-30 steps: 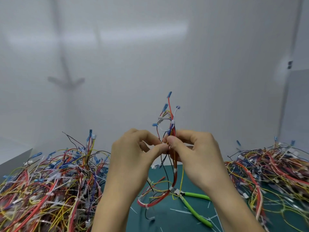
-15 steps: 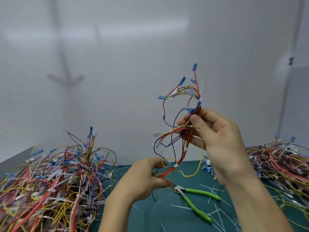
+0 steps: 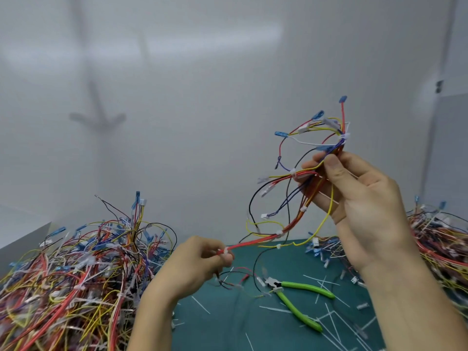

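On the left of the dark green mat-covered desk lies a big tangled heap of red, yellow, blue and black wires. Just right of it the left hand hangs low over the mat, its fingers curled and pinching the red lower end of a cable-tied wire harness with blue terminals. The harness is in the air, clear of the desk. Its long axis climbs from that low left pinch up to the right, where the right hand holds the upper stretch between thumb and fingers, and the loose branches fan out above and to the left of that grip. Under the span, a pair of green-handled cutters rests among white cable-tie offcuts, with its handles pointing right, so it probably suits the right hand better. A second tangled wire heap sits at the far right.
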A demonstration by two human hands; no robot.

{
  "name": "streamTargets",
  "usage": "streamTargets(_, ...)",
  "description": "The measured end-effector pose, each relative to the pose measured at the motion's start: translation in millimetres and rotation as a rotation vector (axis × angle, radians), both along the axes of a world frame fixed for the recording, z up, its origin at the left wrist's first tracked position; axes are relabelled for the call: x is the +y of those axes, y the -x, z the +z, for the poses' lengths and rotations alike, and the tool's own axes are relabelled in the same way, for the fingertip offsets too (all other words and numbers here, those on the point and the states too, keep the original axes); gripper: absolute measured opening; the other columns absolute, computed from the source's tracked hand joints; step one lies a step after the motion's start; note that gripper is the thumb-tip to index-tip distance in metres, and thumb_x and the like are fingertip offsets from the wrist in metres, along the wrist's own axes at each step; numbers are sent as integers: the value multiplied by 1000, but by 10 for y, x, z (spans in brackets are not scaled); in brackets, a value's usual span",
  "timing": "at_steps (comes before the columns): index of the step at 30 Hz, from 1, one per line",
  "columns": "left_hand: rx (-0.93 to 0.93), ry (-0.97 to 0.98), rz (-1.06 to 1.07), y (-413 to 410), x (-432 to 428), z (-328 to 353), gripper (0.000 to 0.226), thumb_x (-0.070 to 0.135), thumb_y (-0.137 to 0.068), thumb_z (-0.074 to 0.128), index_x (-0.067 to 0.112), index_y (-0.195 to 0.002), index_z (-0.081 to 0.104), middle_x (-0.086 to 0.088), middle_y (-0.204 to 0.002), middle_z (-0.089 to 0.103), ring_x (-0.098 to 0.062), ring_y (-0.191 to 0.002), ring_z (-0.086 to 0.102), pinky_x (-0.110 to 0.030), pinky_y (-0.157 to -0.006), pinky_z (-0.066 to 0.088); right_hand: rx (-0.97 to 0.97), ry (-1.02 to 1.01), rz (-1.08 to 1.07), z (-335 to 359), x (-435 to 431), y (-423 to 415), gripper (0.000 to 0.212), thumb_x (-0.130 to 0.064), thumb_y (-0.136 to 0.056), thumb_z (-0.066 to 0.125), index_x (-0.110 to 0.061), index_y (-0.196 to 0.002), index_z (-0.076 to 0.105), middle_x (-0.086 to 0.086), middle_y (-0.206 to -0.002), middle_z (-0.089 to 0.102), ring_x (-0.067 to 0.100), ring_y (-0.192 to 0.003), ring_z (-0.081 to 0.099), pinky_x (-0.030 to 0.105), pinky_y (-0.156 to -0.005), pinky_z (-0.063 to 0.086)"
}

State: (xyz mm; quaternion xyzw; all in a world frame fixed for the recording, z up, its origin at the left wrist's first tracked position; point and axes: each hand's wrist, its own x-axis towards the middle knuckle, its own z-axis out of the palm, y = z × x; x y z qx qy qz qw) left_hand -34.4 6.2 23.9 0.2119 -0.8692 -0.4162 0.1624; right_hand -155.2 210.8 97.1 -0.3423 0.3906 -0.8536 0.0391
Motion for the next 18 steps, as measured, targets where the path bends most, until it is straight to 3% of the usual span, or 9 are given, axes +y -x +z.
streamTargets(2,118,-172,80,16,21,20,13,18,-96,62,11,-97,72,-7,-86,77,-20,-80,73,-28,-73,60,-29,-1,10,-12,-22,4,17,-14,-97,54,-11,-92,70,3,-83,75,19,-74,74,26,-67,59)
streamTargets(8,416,-480,145,-13,115,178,16,8,-98,54,-1,-99,67,-15,-87,76,-25,-77,75,-21,-59,58,-105,1,66,-56,-103,10,18,-14,-98,53,-11,-91,70,4,-83,76,18,-76,75,26,-67,59)
streamTargets(18,513,-655,7,-104,167,334,22,11,-95,54,-6,-102,66,-17,-93,76,-25,-83,76,-19,-60,58,-203,81,152,-60,-108,27,19,-11,-100,49,-1,-102,65,8,-86,75,16,-76,74,24,-66,59)
